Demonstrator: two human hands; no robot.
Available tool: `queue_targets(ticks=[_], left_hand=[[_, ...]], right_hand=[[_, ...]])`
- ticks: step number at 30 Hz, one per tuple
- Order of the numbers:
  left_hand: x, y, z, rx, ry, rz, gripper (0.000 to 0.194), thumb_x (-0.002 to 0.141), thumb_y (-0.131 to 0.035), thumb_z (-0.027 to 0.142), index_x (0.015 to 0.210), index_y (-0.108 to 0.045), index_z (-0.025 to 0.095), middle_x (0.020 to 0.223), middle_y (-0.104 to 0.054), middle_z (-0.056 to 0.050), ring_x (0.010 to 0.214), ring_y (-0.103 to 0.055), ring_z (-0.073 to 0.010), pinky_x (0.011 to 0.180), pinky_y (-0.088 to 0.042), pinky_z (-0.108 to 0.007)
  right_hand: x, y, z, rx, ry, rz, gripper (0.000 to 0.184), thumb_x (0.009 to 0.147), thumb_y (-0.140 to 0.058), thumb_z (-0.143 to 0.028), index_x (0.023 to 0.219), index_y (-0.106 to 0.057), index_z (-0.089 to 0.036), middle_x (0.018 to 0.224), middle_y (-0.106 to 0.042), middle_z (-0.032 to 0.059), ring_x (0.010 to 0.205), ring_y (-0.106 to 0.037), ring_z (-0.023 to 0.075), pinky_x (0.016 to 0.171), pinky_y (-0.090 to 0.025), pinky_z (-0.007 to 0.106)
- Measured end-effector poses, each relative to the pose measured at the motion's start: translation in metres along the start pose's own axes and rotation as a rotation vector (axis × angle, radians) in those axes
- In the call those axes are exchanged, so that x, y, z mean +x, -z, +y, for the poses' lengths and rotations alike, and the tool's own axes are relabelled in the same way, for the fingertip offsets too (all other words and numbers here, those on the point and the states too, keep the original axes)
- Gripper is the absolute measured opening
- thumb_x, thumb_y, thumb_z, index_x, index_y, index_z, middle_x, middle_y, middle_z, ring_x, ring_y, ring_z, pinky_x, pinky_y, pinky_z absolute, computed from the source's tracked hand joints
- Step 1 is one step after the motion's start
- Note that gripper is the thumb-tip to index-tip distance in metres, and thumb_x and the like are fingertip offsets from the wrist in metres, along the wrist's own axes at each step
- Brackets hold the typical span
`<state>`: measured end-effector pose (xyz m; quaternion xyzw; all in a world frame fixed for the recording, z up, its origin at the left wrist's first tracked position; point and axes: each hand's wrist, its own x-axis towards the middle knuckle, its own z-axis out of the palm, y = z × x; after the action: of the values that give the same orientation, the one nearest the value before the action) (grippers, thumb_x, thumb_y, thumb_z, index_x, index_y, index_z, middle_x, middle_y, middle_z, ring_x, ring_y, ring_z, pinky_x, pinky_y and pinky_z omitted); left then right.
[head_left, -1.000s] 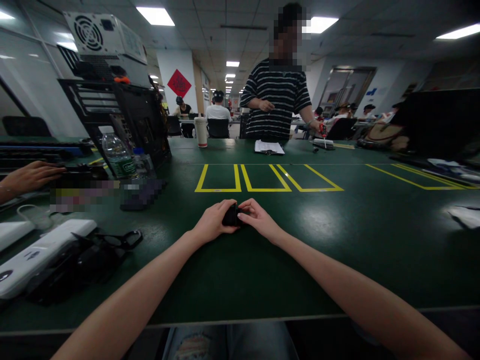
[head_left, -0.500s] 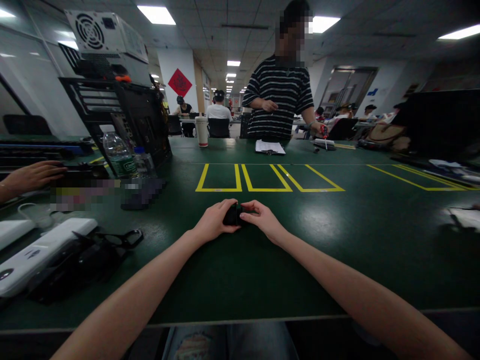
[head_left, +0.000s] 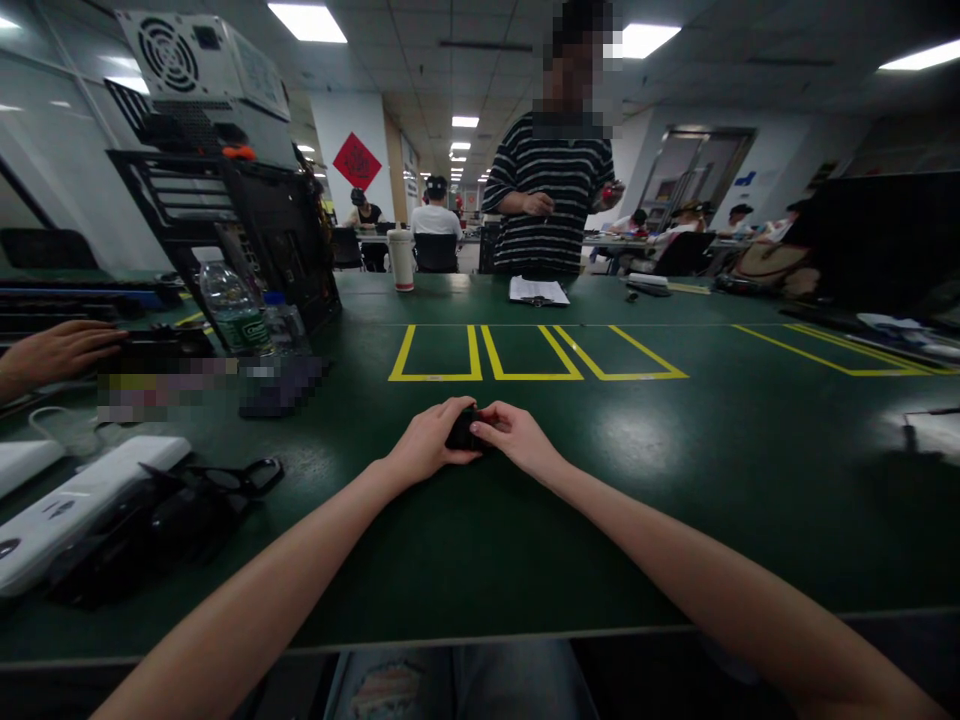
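A small black boxy object (head_left: 461,430) is at the middle of the green table (head_left: 480,560), just in front of the yellow tape marks. My left hand (head_left: 427,436) curls round its left side, thumb near and fingers on the far side. On its right side, the thumb and fingertips of my right hand (head_left: 516,434) are closed in a pinch at its edge. The object is dark and partly covered by my fingers, so its exact kind does not show. Both forearms reach in from the near edge.
At left lie a white power strip (head_left: 90,510), black cables (head_left: 180,510), bottles (head_left: 229,300) and an open computer case (head_left: 277,240). Another person's hand (head_left: 60,352) rests at far left. A person in a striped shirt (head_left: 547,190) stands opposite, behind a clipboard (head_left: 538,291). A cup (head_left: 402,260) stands nearby.
My right fingertips have shifted slightly left and closed more on the black object; my left hand keeps its hold. The person opposite has raised the hand that was lower over the table.
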<state>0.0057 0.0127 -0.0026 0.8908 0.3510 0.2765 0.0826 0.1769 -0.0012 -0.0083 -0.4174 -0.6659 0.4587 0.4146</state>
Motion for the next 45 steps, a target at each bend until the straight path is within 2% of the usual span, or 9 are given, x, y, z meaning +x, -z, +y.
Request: queue_targets(ticks=[4, 8, 17, 23, 26, 32, 35, 40, 45], left_hand=[[-0.001, 0.000, 0.001, 0.008, 0.006, 0.011, 0.060, 0.062, -0.063, 0.032, 0.113, -0.033, 0.023, 0.110, -0.049, -0.006, 0.097, -0.050, -0.0220, 0.080, -0.040, -0.037], [-0.001, 0.001, 0.002, 0.018, -0.001, 0.003, 0.060, 0.062, -0.063, 0.032, 0.113, -0.033, 0.023, 0.110, -0.049, -0.005, 0.097, -0.050, -0.0216, 0.080, -0.041, -0.036], [0.001, 0.000, 0.000, 0.030, -0.004, 0.014, 0.059, 0.062, -0.063, 0.034, 0.112, -0.034, 0.023, 0.108, -0.049, -0.005, 0.095, -0.050, -0.0214, 0.079, -0.040, -0.035], [0.001, 0.001, 0.002, 0.018, -0.002, 0.010, 0.060, 0.062, -0.063, 0.035, 0.113, -0.035, 0.023, 0.109, -0.049, -0.005, 0.095, -0.050, -0.0214, 0.080, -0.040, -0.035], [0.000, 0.002, 0.001, 0.021, -0.003, 0.009, 0.059, 0.063, -0.062, 0.035, 0.113, -0.034, 0.023, 0.110, -0.049, -0.005, 0.096, -0.050, -0.0216, 0.080, -0.040, -0.036], [0.001, 0.003, 0.000, 0.027, -0.006, -0.007, 0.059, 0.063, -0.062, 0.035, 0.113, -0.033, 0.023, 0.110, -0.048, -0.005, 0.096, -0.050, -0.0218, 0.080, -0.041, -0.036], [0.001, 0.004, 0.000, 0.022, -0.002, -0.006, 0.056, 0.064, -0.062, 0.032, 0.112, -0.034, 0.023, 0.109, -0.048, -0.004, 0.095, -0.050, -0.0212, 0.079, -0.041, -0.035], [0.002, 0.005, -0.002, 0.004, 0.005, -0.009, 0.057, 0.064, -0.062, 0.033, 0.112, -0.034, 0.023, 0.107, -0.049, -0.004, 0.094, -0.050, -0.0202, 0.078, -0.041, -0.034], [0.004, 0.008, -0.001, 0.002, 0.018, -0.050, 0.057, 0.065, -0.061, 0.034, 0.113, -0.033, 0.024, 0.108, -0.048, -0.003, 0.094, -0.049, -0.0196, 0.080, -0.041, -0.034]], right_hand=[[-0.005, -0.001, -0.001, 0.099, -0.039, -0.014, 0.028, 0.074, -0.048, -0.040, 0.090, -0.053, -0.018, 0.087, -0.056, 0.0039, 0.079, -0.055, 0.0150, 0.070, -0.049, 0.034], [-0.009, 0.001, -0.004, 0.168, -0.062, -0.038, 0.023, 0.073, -0.052, -0.033, 0.092, -0.052, -0.019, 0.093, -0.055, 0.0032, 0.088, -0.053, 0.0152, 0.078, -0.047, 0.035], [-0.007, 0.004, -0.005, 0.158, 0.067, -0.075, 0.030, 0.064, -0.062, -0.017, 0.091, -0.049, -0.019, 0.095, -0.055, 0.0008, 0.091, -0.055, 0.0160, 0.084, -0.043, 0.036], [-0.007, 0.003, -0.006, 0.207, 0.053, -0.063, 0.022, 0.069, -0.058, -0.024, 0.089, -0.050, -0.019, 0.093, -0.056, 0.0015, 0.089, -0.055, 0.0155, 0.083, -0.043, 0.035], [-0.006, 0.003, -0.006, 0.187, 0.048, -0.046, 0.024, 0.069, -0.057, -0.024, 0.092, -0.049, -0.020, 0.095, -0.055, 0.0020, 0.091, -0.054, 0.0155, 0.083, -0.043, 0.035], [-0.006, 0.005, -0.006, 0.122, 0.029, -0.120, 0.024, 0.071, -0.055, -0.024, 0.094, -0.048, -0.020, 0.098, -0.053, 0.0025, 0.091, -0.054, 0.0161, 0.081, -0.045, 0.036], [-0.009, 0.004, -0.008, 0.139, 0.055, -0.132, 0.030, 0.069, -0.058, -0.022, 0.096, -0.046, -0.022, 0.102, -0.050, 0.0013, 0.093, -0.054, 0.0161, 0.081, -0.045, 0.035], [-0.007, 0.001, -0.010, 0.121, 0.036, -0.095, 0.021, 0.073, -0.053, -0.027, 0.093, -0.046, -0.022, 0.097, -0.051, 0.0014, 0.088, -0.055, 0.0160, 0.077, -0.047, 0.034], [-0.002, 0.002, -0.007, 0.097, -0.014, -0.069, 0.028, 0.073, -0.053, -0.027, 0.099, -0.044, -0.022, 0.100, -0.050, 0.0027, 0.087, -0.055, 0.0163, 0.077, -0.047, 0.035]])
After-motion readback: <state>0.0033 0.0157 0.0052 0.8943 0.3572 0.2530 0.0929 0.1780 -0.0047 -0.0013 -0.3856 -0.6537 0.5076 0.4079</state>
